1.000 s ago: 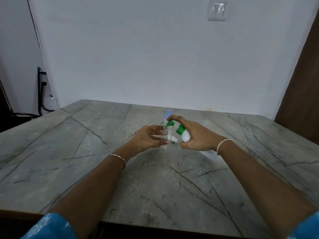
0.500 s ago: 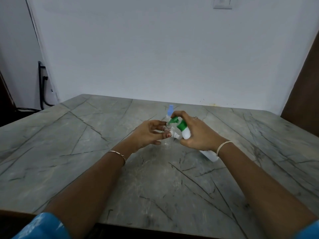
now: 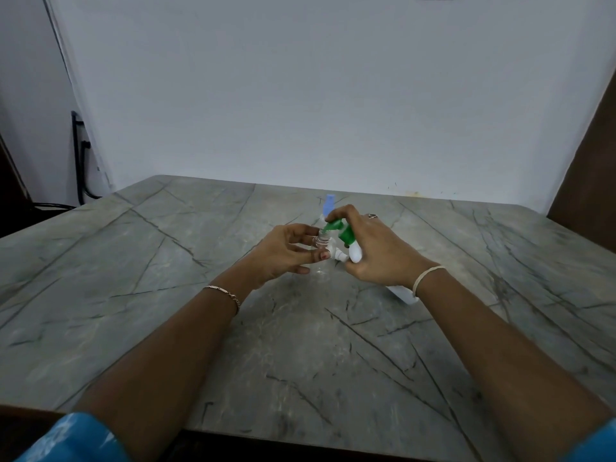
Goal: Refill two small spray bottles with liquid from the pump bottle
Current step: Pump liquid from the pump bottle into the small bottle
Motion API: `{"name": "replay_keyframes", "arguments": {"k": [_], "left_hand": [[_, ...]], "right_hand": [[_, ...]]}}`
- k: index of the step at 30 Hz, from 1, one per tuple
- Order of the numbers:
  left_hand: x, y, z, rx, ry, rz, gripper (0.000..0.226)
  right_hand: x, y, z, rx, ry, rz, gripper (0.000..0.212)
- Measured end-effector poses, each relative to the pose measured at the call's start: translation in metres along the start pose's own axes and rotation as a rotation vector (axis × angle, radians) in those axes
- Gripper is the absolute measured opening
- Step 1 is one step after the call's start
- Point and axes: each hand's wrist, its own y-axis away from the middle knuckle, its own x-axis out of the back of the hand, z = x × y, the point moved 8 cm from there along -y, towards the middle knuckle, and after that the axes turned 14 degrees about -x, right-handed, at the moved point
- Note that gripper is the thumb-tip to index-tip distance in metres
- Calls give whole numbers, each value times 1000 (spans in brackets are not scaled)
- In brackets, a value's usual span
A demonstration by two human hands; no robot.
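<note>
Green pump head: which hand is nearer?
Right. The right hand grips the pump bottle, forefinger on the green pump head; the left hand holds the clear spray bottle just under its nozzle.

The tabletop [image 3: 166, 295] looks like polished stone, grey-green with dark veins, smooth with a dull sheen. The pump bottle [image 3: 354, 253] is glossy white plastic with a green plastic pump head [image 3: 345, 233]. The small spray bottle [image 3: 321, 243] is clear plastic, ridged with thread at its neck. The blue cap [image 3: 329, 202] behind it seems to be matt plastic, though it is too blurred to be sure. The wall [image 3: 333, 95] is matt paint. The bracelet [image 3: 224, 292] is fine metal chain, the sleeve [image 3: 76, 438] blue cloth, and the side panel [image 3: 593, 161] brown wood.
</note>
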Motion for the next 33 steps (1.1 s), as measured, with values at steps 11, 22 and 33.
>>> {"name": "replay_keyframes", "arguments": {"k": [11, 22, 33], "left_hand": [[1, -1, -4, -18, -41, -28, 63], [0, -1, -4, -22, -42, -33, 59], [-5, 2, -4, -30, -39, -32, 63]], "right_hand": [[2, 4, 1, 7, 44, -6, 73], [0, 4, 2, -22, 98, 13, 78], [1, 0, -5, -27, 32, 23, 61]]}}
